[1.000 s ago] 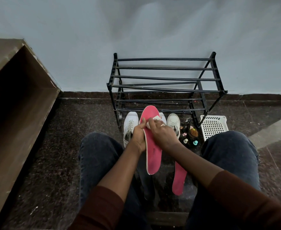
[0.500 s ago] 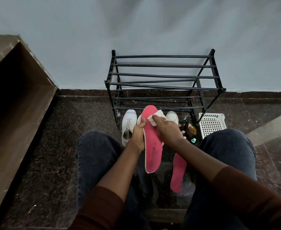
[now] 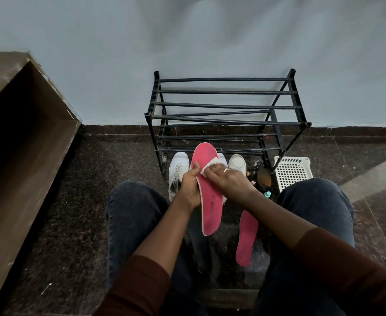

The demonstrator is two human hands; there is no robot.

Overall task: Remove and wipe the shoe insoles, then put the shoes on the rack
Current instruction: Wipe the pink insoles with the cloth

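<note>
My left hand (image 3: 190, 187) grips a pink insole (image 3: 207, 185) by its left edge, holding it lengthwise above the floor. My right hand (image 3: 227, 181) presses a small white cloth (image 3: 210, 165) onto the insole's upper half. A second pink insole (image 3: 246, 238) lies on the dark floor between my knees. One white shoe (image 3: 177, 172) stands on the floor at the left and another white shoe (image 3: 237, 164) at the right, both in front of the black shoe rack (image 3: 226, 106), which holds nothing.
A white perforated basket (image 3: 293, 171) sits right of the rack, with small bottles (image 3: 264, 181) beside it. A brown wooden unit (image 3: 21, 142) runs along the left. The rack stands against a pale wall. My jeans-clad knees flank the insoles.
My right hand and the cloth have slid on the insole's upper half, up toward the toe and then back down. The left hand's grip stays the same.
</note>
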